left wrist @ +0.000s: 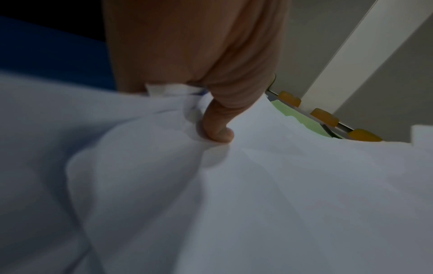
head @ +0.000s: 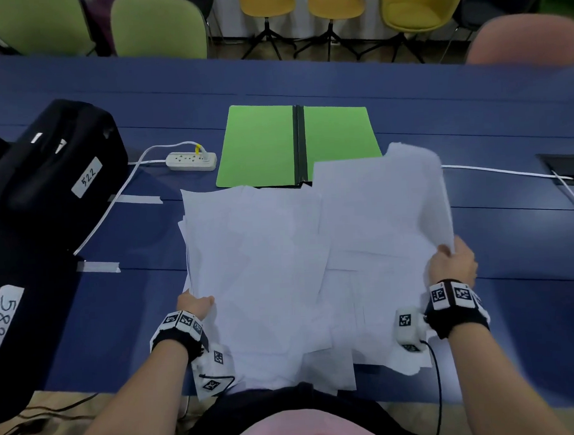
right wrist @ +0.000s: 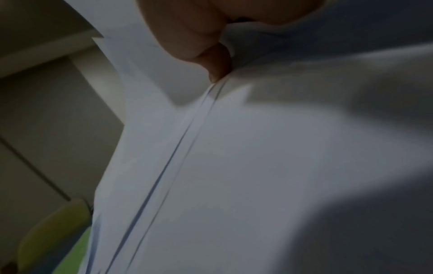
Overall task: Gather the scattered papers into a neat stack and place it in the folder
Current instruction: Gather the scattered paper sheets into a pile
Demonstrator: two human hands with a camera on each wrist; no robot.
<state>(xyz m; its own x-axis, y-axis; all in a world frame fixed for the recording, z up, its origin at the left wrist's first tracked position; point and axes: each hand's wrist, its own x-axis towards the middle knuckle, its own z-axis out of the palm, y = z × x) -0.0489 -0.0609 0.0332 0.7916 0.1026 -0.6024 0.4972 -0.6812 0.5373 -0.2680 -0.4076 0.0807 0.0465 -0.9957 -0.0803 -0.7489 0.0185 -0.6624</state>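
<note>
Several white papers (head: 281,266) lie in a loose overlapping spread on the blue table (head: 507,242), their far edge covering the near edge of an open green folder (head: 260,143). My left hand (head: 196,305) grips the spread's left edge, thumb on top (left wrist: 218,129) and fingers tucked beneath the papers (left wrist: 281,185). At the right edge my right hand (head: 453,260) pinches a few sheets and lifts that side, so the right part curls upward. In the right wrist view the thumb (right wrist: 215,63) presses on the bent papers (right wrist: 257,166).
A white power strip (head: 192,161) with its cable lies left of the folder. Two black cases (head: 55,153) with number labels sit at the left. A white cable (head: 505,172) runs to a table socket (head: 567,171) at the right. Chairs (head: 158,26) stand beyond the far edge.
</note>
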